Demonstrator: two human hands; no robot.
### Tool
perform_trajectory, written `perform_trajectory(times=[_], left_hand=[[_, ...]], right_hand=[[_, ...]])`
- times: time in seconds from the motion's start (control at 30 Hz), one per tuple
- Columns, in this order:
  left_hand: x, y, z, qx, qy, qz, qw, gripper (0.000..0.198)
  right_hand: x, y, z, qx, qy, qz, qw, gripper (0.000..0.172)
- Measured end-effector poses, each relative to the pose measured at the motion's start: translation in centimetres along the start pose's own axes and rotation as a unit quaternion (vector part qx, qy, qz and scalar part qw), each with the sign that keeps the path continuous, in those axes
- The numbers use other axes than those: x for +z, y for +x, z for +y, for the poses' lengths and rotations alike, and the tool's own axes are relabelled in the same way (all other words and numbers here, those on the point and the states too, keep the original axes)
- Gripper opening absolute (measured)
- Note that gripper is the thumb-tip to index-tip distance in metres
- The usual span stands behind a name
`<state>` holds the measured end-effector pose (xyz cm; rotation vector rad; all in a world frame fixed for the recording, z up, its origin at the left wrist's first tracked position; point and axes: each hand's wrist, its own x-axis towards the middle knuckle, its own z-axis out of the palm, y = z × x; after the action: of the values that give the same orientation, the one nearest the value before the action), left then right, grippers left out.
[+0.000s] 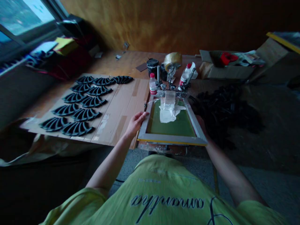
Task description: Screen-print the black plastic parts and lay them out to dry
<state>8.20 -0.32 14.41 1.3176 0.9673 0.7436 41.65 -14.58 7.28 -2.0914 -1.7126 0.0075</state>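
Note:
A screen-printing frame (172, 138) with a green mesh and white ink sits in front of me, hinged at its far end. A squeegee (169, 100) rests in the white ink on the mesh. My left hand (135, 122) grips the frame's left edge with fingers curled over it. My right hand (201, 124) is at the frame's right edge, mostly hidden behind the frame. My arms reach out from a lime-green shirt.
Several black fan-shaped pieces (81, 103) lie in rows on a cardboard sheet (124, 106) to the left. A heap of black pieces (222, 109) lies right of the frame. Bottles (152, 84), a black jar (152, 66), a tape roll (172, 58) and a cardboard box (225, 70) stand behind.

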Motion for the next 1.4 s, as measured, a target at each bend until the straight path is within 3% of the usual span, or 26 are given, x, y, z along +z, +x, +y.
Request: perform_trajectory(times=[0.07,0.13,0.23,0.33,0.43,0.53,0.7,0.83,0.93,1.0,1.1,1.17,1.27,1.33,1.4], left_hand=[[0.0,-0.7,-2.9,-0.048,0.033,-0.013,0.998,0.057],[0.2,-0.9,-5.5,-0.072,0.071,-0.007,0.995,0.066],[0.4,-0.4,-8.4,-0.08,0.122,0.006,0.989,0.069],[0.4,0.0,-9.8,-0.081,0.141,0.001,0.987,0.067],[0.1,0.2,-10.3,-0.085,0.158,-0.011,0.984,0.067],[-0.1,0.2,-10.5,-0.091,0.161,-0.024,0.982,0.068],[-0.2,0.3,-11.2,-0.093,0.128,-0.045,0.986,0.071],[-0.2,0.5,-11.8,-0.092,0.111,-0.04,0.989,0.078],[-0.2,0.5,-11.8,-0.089,0.092,-0.043,0.991,0.081],[-0.2,0.4,-11.6,-0.091,0.083,-0.043,0.992,0.081],[-0.2,0.2,-11.1,-0.093,0.091,-0.042,0.991,0.083],[-0.4,0.1,-10.4,-0.092,0.105,-0.054,0.989,0.084],[-0.9,0.0,-8.4,-0.092,0.099,-0.084,0.987,0.09],[-1.1,-0.1,-6.2,-0.091,0.078,-0.095,0.988,0.091],[-1.1,-0.1,-3.4,-0.068,0.062,-0.083,0.992,0.08]], right_hand=[[-1.1,2.4,0.3,0.029,0.025,0.049,0.998,0.054],[-1.3,4.8,-1.4,0.01,0.055,0.075,0.996,0.046],[-0.6,7.6,-5.7,-0.071,0.043,0.033,0.996,0.057],[0.5,8.8,-9.0,-0.082,0.003,-0.039,0.996,0.044],[1.3,7.9,-10.0,-0.065,-0.029,-0.119,0.99,0.025],[1.5,5.2,-9.8,-0.127,-0.053,-0.163,0.977,0.018],[0.2,2.3,-8.8,-0.277,-0.014,-0.18,0.944,0.027],[-0.1,3.2,-8.6,-0.261,-0.006,-0.149,0.954,0.01],[0.7,2.6,-9.0,-0.23,-0.027,-0.095,0.968,0.015],[1.1,1.6,-9.2,-0.245,-0.022,-0.097,0.964,0.019],[1.0,1.5,-9.6,-0.238,0.002,-0.115,0.964,0.011],[0.6,3.3,-10.1,-0.186,0.021,-0.092,0.978,0.019],[-0.7,7.6,-10.3,-0.097,0.042,-0.039,0.994,0.05],[-2.2,10.2,-8.9,-0.049,0.051,-0.009,0.997,0.06],[-4.0,11.6,-5.9,0.008,0.064,0.038,0.997,0.054]])
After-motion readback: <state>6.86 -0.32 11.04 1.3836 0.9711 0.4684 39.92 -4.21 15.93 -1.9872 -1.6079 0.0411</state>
